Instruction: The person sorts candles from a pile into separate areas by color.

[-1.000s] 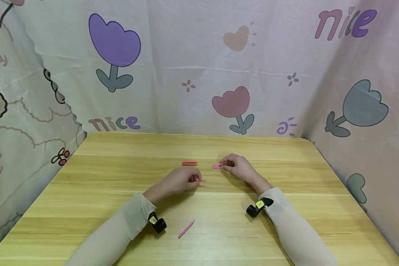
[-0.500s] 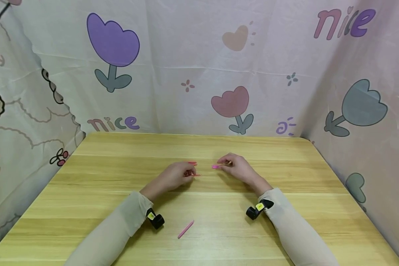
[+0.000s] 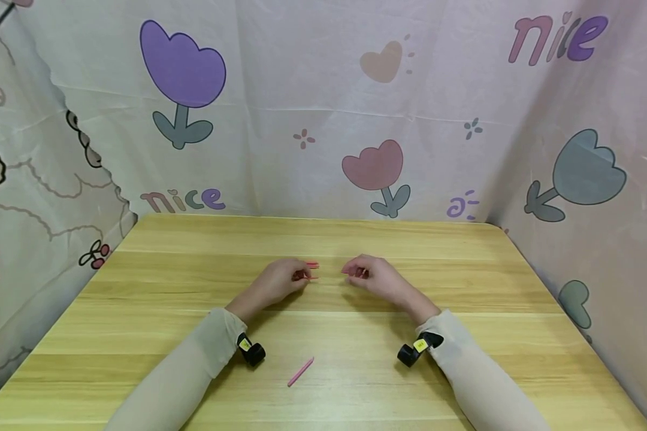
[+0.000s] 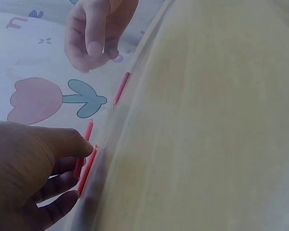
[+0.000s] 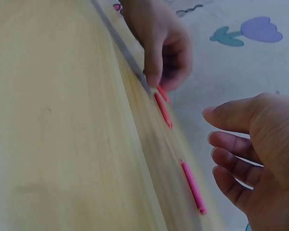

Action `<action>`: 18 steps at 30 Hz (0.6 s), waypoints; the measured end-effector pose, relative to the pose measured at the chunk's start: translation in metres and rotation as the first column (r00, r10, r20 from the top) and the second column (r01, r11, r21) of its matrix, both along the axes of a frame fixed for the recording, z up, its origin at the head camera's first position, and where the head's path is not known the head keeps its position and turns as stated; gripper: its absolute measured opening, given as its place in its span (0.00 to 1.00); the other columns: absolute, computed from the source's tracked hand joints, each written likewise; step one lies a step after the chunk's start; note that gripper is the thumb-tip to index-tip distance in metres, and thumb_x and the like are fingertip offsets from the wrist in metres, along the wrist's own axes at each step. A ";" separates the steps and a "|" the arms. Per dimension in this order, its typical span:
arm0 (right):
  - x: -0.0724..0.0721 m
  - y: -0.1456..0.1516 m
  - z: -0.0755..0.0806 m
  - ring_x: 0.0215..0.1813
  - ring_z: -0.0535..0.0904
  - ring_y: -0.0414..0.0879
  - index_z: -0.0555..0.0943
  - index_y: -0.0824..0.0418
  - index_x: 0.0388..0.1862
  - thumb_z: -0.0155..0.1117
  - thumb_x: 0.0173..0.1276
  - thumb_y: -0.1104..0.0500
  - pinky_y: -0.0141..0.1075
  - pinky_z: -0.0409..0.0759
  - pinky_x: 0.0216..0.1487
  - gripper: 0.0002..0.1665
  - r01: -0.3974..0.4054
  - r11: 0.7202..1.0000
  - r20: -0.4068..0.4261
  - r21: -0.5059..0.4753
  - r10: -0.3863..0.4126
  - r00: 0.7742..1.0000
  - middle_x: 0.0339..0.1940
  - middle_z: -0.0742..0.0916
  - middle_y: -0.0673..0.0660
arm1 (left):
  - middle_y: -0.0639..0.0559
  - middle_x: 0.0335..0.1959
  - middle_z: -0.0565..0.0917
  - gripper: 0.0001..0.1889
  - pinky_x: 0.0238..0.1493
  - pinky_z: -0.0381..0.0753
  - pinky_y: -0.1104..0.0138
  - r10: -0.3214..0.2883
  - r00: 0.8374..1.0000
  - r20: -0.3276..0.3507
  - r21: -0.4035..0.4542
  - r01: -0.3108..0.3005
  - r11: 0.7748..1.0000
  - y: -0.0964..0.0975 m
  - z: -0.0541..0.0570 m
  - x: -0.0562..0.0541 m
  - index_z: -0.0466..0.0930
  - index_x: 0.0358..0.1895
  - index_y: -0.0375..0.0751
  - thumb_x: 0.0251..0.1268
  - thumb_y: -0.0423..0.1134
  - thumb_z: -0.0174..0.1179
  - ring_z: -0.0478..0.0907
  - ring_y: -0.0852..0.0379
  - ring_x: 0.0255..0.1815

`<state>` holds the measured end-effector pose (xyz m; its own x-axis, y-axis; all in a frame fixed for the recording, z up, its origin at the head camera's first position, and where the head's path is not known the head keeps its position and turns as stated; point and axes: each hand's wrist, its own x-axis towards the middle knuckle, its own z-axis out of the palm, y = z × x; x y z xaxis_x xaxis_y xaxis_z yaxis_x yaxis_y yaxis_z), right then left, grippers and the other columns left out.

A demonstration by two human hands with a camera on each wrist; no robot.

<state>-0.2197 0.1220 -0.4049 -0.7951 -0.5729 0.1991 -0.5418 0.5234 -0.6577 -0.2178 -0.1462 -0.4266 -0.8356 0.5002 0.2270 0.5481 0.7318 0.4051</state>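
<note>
My left hand (image 3: 280, 280) pinches a thin red stick (image 4: 80, 166), candle-like in shape, between thumb and fingers. Just beyond it lie more red sticks (image 3: 313, 264), partly covered by the hand in the head view. Over to the right, my right hand (image 3: 383, 278) hovers with its fingers apart around nothing; the right wrist view shows a gap between thumb (image 5: 226, 115) and fingers. Beside that hand, bright pink sticks (image 5: 193, 186) lie on the wooden table, mostly hidden from the head camera. A single pink stick (image 3: 301, 372) rests slantwise nearer the front.
The light wooden table (image 3: 437, 371) runs back to a printed cloth (image 3: 280, 72), which also hangs at both sides. Black wrist cameras (image 3: 251, 352) are strapped over both sleeves.
The left hand has carried its red stick back and left, up beside the other red ones. My right hand has loosened from the pink sticks and shifted slightly left.
</note>
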 end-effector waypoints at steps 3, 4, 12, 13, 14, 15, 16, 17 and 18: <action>0.007 -0.002 0.001 0.37 0.77 0.40 0.84 0.62 0.47 0.67 0.67 0.62 0.34 0.78 0.40 0.11 -0.041 0.999 -0.007 0.005 0.041 0.999 0.35 0.83 0.47 | 0.59 0.30 0.79 0.02 0.37 0.74 0.63 0.007 1.000 -0.010 0.000 -0.007 1.000 -0.001 -0.001 -0.002 0.83 0.35 0.45 0.65 0.38 0.64 0.73 0.61 0.31; 0.010 -0.002 0.001 0.37 0.77 0.39 0.84 0.62 0.47 0.67 0.67 0.62 0.34 0.78 0.39 0.11 -0.056 0.998 -0.009 0.013 0.056 0.998 0.35 0.82 0.47 | 0.58 0.30 0.80 0.02 0.37 0.74 0.63 0.011 1.000 -0.009 0.000 -0.011 1.000 -0.001 -0.001 -0.002 0.83 0.34 0.46 0.65 0.38 0.64 0.73 0.60 0.31; 0.034 -0.012 0.001 0.37 0.79 0.36 0.83 0.61 0.48 0.68 0.67 0.61 0.33 0.79 0.41 0.12 -0.176 0.982 0.029 0.073 0.174 0.984 0.34 0.84 0.44 | 0.57 0.31 0.81 0.01 0.39 0.74 0.62 0.043 0.999 0.004 0.008 -0.043 0.999 -0.002 -0.003 -0.007 0.84 0.35 0.46 0.65 0.37 0.64 0.73 0.59 0.33; 0.036 -0.014 0.001 0.38 0.79 0.36 0.83 0.60 0.49 0.68 0.67 0.60 0.32 0.79 0.41 0.12 -0.190 0.979 0.031 0.076 0.189 0.982 0.35 0.84 0.45 | 0.57 0.31 0.80 0.01 0.39 0.74 0.62 0.044 0.999 0.005 0.014 -0.044 0.999 -0.002 -0.003 -0.007 0.84 0.35 0.45 0.64 0.36 0.64 0.73 0.59 0.33; 0.038 -0.015 0.002 0.38 0.79 0.36 0.83 0.60 0.49 0.68 0.67 0.59 0.32 0.79 0.42 0.13 -0.207 0.975 0.030 0.076 0.205 0.978 0.36 0.84 0.45 | 0.57 0.31 0.80 0.01 0.38 0.74 0.62 0.047 0.999 0.005 0.017 -0.047 0.999 -0.002 -0.003 -0.008 0.84 0.36 0.45 0.64 0.36 0.64 0.73 0.59 0.33; 0.040 -0.017 0.002 0.39 0.79 0.36 0.83 0.60 0.49 0.68 0.67 0.59 0.32 0.79 0.43 0.13 -0.221 0.972 0.029 0.077 0.219 0.975 0.37 0.84 0.45 | 0.57 0.30 0.80 0.01 0.38 0.74 0.62 0.050 0.999 0.006 0.019 -0.050 0.999 -0.002 -0.002 -0.009 0.85 0.37 0.45 0.64 0.36 0.64 0.73 0.59 0.33; 0.042 -0.019 0.003 0.39 0.79 0.36 0.83 0.60 0.49 0.68 0.67 0.58 0.32 0.79 0.43 0.13 -0.230 0.970 0.029 0.079 0.229 0.973 0.38 0.84 0.45 | 0.57 0.30 0.79 0.02 0.38 0.74 0.62 0.055 0.998 0.003 0.019 -0.055 0.998 -0.002 -0.002 -0.010 0.85 0.37 0.45 0.63 0.36 0.65 0.73 0.58 0.33; 0.044 -0.021 0.004 0.39 0.79 0.35 0.83 0.60 0.49 0.68 0.67 0.58 0.32 0.79 0.44 0.13 -0.237 0.968 0.025 0.084 0.235 0.972 0.38 0.85 0.45 | 0.57 0.30 0.79 0.02 0.39 0.74 0.62 0.057 0.998 -0.002 0.020 -0.057 0.998 -0.003 -0.002 -0.011 0.85 0.37 0.45 0.63 0.36 0.65 0.73 0.58 0.33; 0.045 -0.022 0.005 0.40 0.79 0.35 0.83 0.60 0.49 0.68 0.67 0.58 0.32 0.79 0.44 0.13 -0.243 0.966 0.022 0.086 0.243 0.970 0.38 0.85 0.46 | 0.57 0.31 0.80 0.01 0.39 0.75 0.61 0.057 0.998 -0.007 0.020 -0.056 0.998 -0.003 -0.002 -0.012 0.85 0.37 0.45 0.63 0.36 0.65 0.73 0.58 0.33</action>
